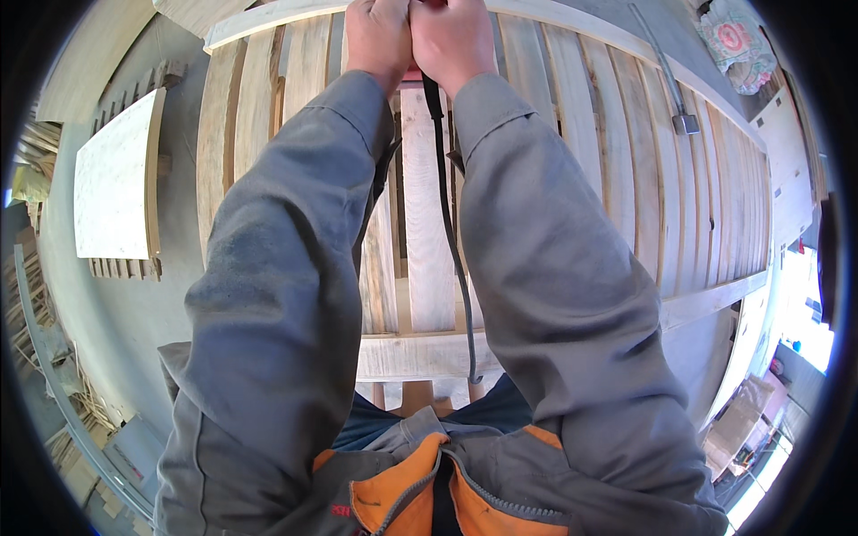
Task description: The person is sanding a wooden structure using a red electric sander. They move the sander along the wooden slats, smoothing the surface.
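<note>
My left hand and my right hand meet at the top edge of the view, both closed with fingers wrapped inward. Between them shows a small red part of a corded power tool; the rest of it is hidden by the hands and the frame edge. From it a black cord runs back toward me, over the near edge of a slatted wooden pallet. Both hands are over the far part of this pallet, whose pale planks lie side by side with gaps between them.
A hammer with a long thin handle lies on the pallet's right side. At the left stands a stack topped by a white board. A patterned cloth bag is at the far right. Scrap wood lies along the left.
</note>
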`<action>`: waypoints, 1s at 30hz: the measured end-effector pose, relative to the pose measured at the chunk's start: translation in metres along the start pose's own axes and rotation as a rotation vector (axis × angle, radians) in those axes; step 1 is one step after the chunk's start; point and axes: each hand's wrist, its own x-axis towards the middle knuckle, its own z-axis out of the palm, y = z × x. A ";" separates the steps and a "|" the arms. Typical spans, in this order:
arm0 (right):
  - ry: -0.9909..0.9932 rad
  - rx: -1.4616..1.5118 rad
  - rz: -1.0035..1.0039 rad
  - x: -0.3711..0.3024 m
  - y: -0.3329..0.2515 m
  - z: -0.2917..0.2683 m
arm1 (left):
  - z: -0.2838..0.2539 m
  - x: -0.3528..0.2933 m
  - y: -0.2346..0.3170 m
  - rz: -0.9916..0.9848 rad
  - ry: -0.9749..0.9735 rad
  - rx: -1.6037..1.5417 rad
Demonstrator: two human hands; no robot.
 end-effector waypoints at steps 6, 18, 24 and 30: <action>-0.033 0.042 -0.015 0.018 0.005 0.005 | 0.000 0.016 0.005 0.051 -0.004 0.128; -0.091 0.055 0.096 -0.024 -0.018 -0.023 | 0.016 -0.037 0.051 -0.164 0.053 0.048; -0.101 0.097 0.085 -0.067 -0.026 -0.049 | 0.022 -0.084 0.076 -0.242 0.058 0.005; -0.128 0.125 0.115 -0.109 -0.052 -0.077 | 0.021 -0.127 0.099 -0.277 0.079 -0.074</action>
